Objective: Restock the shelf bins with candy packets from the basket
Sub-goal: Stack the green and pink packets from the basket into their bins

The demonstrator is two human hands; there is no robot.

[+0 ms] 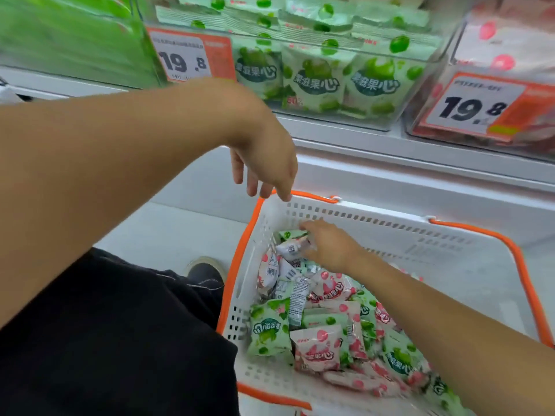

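A white basket with an orange rim (390,232) stands on the floor and holds several green and pink candy packets (318,328). My right hand (327,250) is down inside it, fingers closed on a white and pink packet (292,247) at the far end of the pile. My left hand (264,157) hangs above the basket's far left corner, fingers spread downward and holding nothing. A clear shelf bin (339,121) above is full of green packets. A second clear bin (480,136) at the right holds pink packets.
Orange price tags reading 19.8 are fixed to the bin fronts (192,58). A white shelf ledge (420,175) runs below the bins. A black shoe (207,271) and black clothing sit left of the basket. A blurred green bin (69,40) is at top left.
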